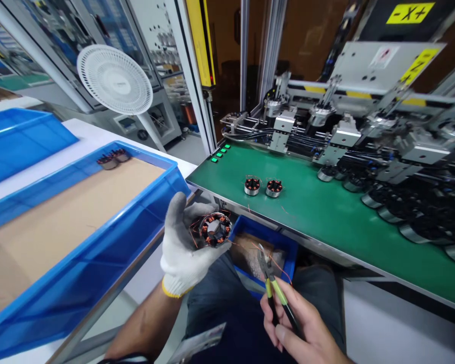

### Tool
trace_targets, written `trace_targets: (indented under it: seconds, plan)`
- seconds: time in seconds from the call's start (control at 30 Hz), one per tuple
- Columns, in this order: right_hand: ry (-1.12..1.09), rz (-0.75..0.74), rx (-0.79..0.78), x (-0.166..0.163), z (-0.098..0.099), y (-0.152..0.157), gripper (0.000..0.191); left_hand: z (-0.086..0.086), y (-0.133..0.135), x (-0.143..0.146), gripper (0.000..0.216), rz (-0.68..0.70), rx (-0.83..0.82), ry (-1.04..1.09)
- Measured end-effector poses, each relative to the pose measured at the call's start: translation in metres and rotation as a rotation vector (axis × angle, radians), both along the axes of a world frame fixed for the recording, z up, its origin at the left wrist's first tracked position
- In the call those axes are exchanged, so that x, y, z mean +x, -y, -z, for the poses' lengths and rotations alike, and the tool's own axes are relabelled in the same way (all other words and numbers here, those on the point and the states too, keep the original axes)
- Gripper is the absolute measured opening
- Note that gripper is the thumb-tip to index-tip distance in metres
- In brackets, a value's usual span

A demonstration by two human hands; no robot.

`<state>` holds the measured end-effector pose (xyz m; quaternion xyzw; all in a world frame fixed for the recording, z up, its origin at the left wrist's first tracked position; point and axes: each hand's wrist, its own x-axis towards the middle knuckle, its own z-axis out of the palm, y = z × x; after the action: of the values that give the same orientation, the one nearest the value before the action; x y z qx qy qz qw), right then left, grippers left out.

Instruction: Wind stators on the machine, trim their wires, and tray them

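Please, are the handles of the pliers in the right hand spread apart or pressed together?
Spread apart: in the bare right hand, the pliers show a clear gap between their two yellow-and-black handles.

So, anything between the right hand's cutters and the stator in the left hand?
Nothing solid visible between the cutters and the stator, just thin copper wire. The left hand has a digit at the stator's near edge.

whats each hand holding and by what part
The gloved left hand holds a copper-wound ring by its outer edge; the bare right hand holds cutting pliers by their green-and-black handles.
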<state>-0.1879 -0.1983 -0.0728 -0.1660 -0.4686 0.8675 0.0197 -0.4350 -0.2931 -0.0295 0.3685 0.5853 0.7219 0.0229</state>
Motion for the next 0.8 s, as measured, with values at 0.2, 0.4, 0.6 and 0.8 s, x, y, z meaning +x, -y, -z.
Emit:
trace_targets:
  seconds: [0.2,0.4,0.6,0.8]
  plan:
    - [-0.011,0.072,0.217,0.009,-0.022,-0.041,0.059,0.005,0.001,-0.011,0.104,0.172,-0.072,0.083]
    - [-0.091,0.045,0.635,-0.021,-0.081,-0.080,0.040,0.009,0.003,-0.002,0.107,0.407,-0.297,-0.027]
    - [-0.106,-0.101,0.733,-0.056,-0.109,-0.078,0.057,-0.001,0.004,0.015,0.107,0.416,-0.520,-0.123]
    - [-0.089,-0.201,0.763,-0.066,-0.109,-0.074,0.065,-0.013,0.006,0.014,0.102,0.444,-0.551,-0.249]
